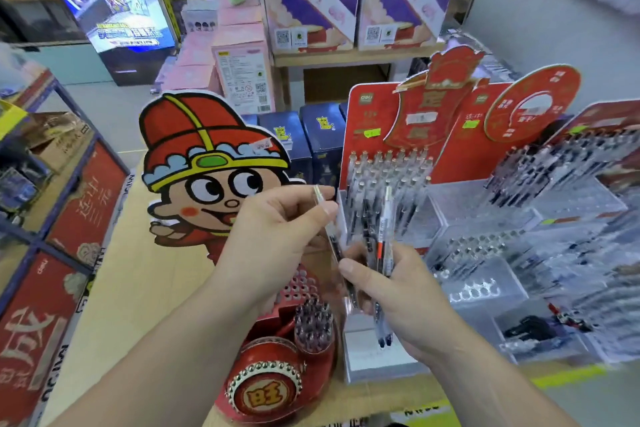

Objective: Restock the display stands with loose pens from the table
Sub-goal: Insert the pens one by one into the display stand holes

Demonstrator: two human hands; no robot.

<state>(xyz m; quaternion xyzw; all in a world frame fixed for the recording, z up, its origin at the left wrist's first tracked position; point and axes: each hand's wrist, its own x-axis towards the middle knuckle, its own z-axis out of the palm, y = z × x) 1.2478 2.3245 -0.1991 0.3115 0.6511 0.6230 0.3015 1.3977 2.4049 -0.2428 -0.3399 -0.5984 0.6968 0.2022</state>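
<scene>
A single pen [335, 248], tilted, is pinched between thumb and fingers of the left hand [273, 229], just in front of the red display stand [363, 107]. The right hand [398, 291] curls around a bundle of pens [384, 218], held upright before that stand. Left of the stand, a cartoon cutout [207, 163] rises from the tabletop [138, 270].

red display stand [367, 135], clear black-tipped pens [382, 253]

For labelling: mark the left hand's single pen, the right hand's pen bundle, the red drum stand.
single pen [334, 243]: head view, dark grip.
pen bundle [386, 222]: head view, white barrel.
red drum stand [265, 395]: head view, front yellow badge.
</scene>
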